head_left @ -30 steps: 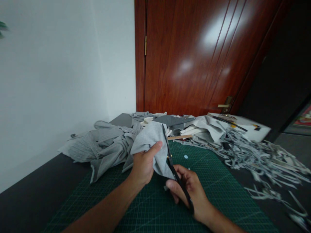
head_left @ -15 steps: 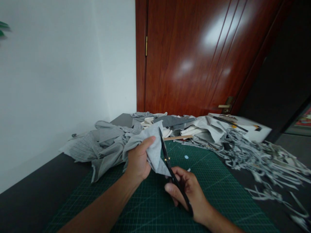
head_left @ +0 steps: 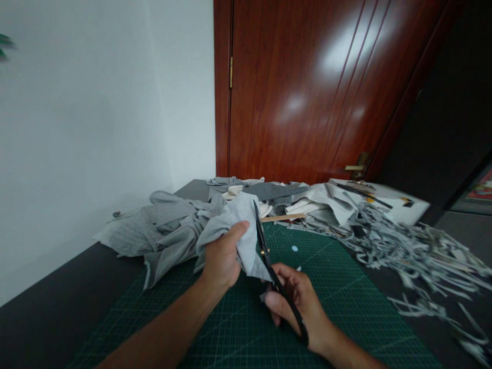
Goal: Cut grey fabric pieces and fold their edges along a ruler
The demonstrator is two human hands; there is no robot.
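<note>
My left hand (head_left: 223, 256) is closed on a piece of light grey fabric (head_left: 246, 241), its thumb lying on top of the cloth. In my right hand (head_left: 295, 300) is a pair of black scissors (head_left: 262, 241), the fingers wrapped round the handles. The blades point up and away from me along the right edge of the held fabric. Whether cloth lies between the blades I cannot tell. Both hands are above the green cutting mat (head_left: 326, 307). A small pale scrap shows below the cloth, beside my right fingers.
Crumpled grey cloth (head_left: 169, 220) lies to the left. At the back sit more fabric pieces (head_left: 277, 192) and a wooden strip (head_left: 282, 218). Thin cut strips (head_left: 403, 251) are heaped on the right, in front of a white box (head_left: 415, 205). A small pale disc (head_left: 294, 248) rests on the mat.
My left hand and the held fabric have shifted slightly to the right. The scissors have moved a little to the right too, still along the fabric's right edge.
</note>
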